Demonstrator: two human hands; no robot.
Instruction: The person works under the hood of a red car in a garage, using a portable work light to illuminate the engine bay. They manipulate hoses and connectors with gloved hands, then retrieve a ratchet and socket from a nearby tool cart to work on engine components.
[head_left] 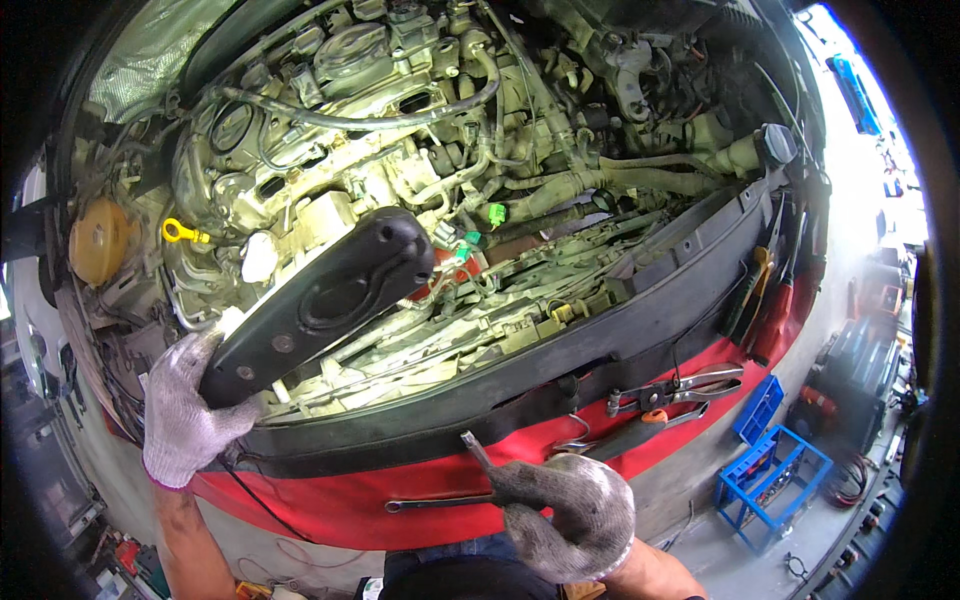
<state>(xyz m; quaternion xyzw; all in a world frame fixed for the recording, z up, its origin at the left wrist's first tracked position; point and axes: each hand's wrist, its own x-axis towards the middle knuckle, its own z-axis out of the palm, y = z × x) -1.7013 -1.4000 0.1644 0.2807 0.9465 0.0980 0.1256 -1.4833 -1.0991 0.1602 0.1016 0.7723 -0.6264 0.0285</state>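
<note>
The gloved left hand (185, 415) was closed around one end of a long black casing (320, 310), its thumb on the near side. The casing slanted over the engine bay (590, 362), its held end near the bay's front left corner. The gloved right hand (580, 515), fingers curled in, held a metal tool (478, 452) above the red cover (330, 510) along the front edge; whether it also gripped the wrench (440, 503) beside it was hard to tell. Locking pliers (690, 383) lay toward the cover's right end.
</note>
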